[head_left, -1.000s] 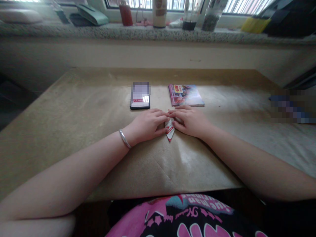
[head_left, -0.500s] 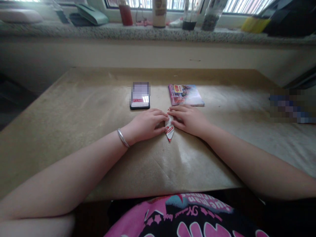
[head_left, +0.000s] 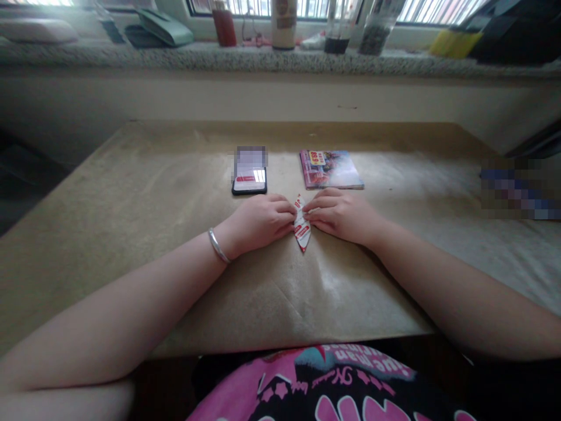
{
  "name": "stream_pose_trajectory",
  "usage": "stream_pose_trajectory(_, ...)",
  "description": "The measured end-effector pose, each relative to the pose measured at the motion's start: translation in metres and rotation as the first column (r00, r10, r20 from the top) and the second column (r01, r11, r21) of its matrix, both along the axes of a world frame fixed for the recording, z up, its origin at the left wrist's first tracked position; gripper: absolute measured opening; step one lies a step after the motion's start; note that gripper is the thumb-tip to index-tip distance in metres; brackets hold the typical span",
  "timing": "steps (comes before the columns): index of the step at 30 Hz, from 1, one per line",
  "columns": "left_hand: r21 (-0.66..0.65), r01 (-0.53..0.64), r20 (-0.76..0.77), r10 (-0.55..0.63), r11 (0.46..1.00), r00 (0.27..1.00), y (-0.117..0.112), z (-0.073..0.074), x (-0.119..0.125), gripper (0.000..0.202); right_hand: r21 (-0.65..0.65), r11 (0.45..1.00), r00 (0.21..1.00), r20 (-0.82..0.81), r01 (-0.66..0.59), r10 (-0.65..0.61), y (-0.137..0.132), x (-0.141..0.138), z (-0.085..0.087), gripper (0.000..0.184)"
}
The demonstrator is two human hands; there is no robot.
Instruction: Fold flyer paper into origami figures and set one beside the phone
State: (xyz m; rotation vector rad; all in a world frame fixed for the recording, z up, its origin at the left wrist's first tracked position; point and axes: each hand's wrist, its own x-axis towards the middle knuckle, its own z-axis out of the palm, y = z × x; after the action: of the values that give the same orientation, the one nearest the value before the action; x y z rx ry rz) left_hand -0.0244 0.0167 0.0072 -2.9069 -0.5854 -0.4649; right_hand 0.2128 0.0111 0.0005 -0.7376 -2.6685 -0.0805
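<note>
A narrow, diamond-shaped piece of folded paper (head_left: 302, 231), white with red print, lies on the table between my hands. My left hand (head_left: 268, 219) has its fingers drawn together at the paper's left edge. From the other side, my right hand (head_left: 344, 215) grips the right edge, thumb and fingers pressed together. The paper's upper and lower points stick out free of both hands. A silver bangle (head_left: 218, 245) circles my left wrist.
Beyond my left hand lies a phone (head_left: 250, 178) with a lit screen. A colourful booklet (head_left: 335, 169) rests past my right hand. Bottles and jars, one a red container (head_left: 225, 26), line the stone windowsill (head_left: 245, 61). A blurred bluish item (head_left: 519, 190) sits at the right.
My right hand's fingers have drawn back from the paper's top to its right edge and closed up. More of the paper's upper part shows now. My left hand has barely moved.
</note>
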Motion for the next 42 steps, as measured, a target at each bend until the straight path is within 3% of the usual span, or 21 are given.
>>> stream_pose_trajectory(4,0.014,0.034,0.024,-0.034,0.999,0.999,0.002,0.000,0.000,0.025,0.081,0.997,0.990,0.143,-0.012,0.001,-0.005,-0.003,0.008,0.026)
stream_pose_trajectory(8,0.014,-0.002,0.017,0.002,1.000,1.000,0.001,0.000,0.000,0.025,0.127,0.992,0.970,0.243,-0.015,-0.016,-0.009,-0.004,0.013,0.027)
stream_pose_trajectory(18,-0.047,-0.074,0.033,0.076,0.996,0.997,-0.002,-0.002,0.001,0.021,0.139,0.990,0.974,0.223,-0.001,-0.030,-0.011,-0.007,0.011,0.024)
stream_pose_trajectory(27,-0.009,-0.076,-0.008,0.076,0.997,0.997,-0.002,-0.001,0.004,0.026,0.019,0.981,0.981,-0.007,0.192,-0.192,-0.009,-0.008,-0.001,0.019)
stream_pose_trajectory(34,0.025,-0.047,-0.052,0.048,0.999,0.997,-0.003,0.000,0.005,0.024,-0.131,0.979,0.961,-0.209,0.157,-0.182,-0.001,-0.009,-0.008,0.010)
stream_pose_trajectory(42,0.168,0.017,-0.123,0.004,0.986,0.992,0.003,0.003,0.009,0.021,-0.225,0.967,0.938,-0.294,0.117,-0.182,0.002,-0.007,-0.014,0.010)
